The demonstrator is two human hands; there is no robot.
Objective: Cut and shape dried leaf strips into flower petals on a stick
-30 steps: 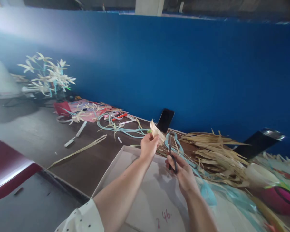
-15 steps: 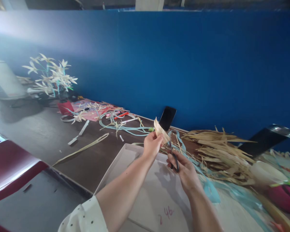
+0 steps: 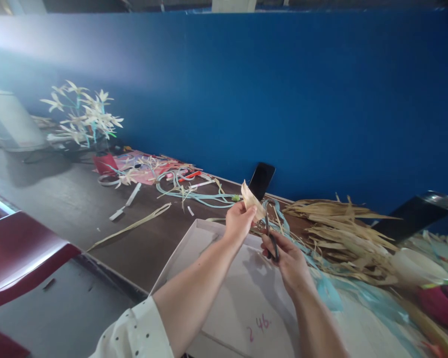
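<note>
My left hand (image 3: 240, 220) pinches a pale piece of dried husk (image 3: 251, 199), whose pointed end sticks up above the fingers. A pair of dark-handled scissors (image 3: 272, 247) is in my right hand (image 3: 291, 263), fingers in the loops. The blades point up, close against the right edge of the husk; whether they are closed on it I cannot tell. Both hands are over the far edge of a white cardboard box lid (image 3: 242, 298) with pink handwriting on it.
Dried husks (image 3: 343, 233) lie in a heap at the right, near a black tumbler (image 3: 414, 216). A phone (image 3: 262, 180) leans on the blue wall (image 3: 313, 99). Pale blue cords (image 3: 205, 199) and husk flowers (image 3: 93, 114) are at the left, with a red chair (image 3: 22, 248) nearer.
The whole view has shifted slightly, so things appear a little further right. The hands keep nearly the same pose, husk in the left and scissors in the right.
</note>
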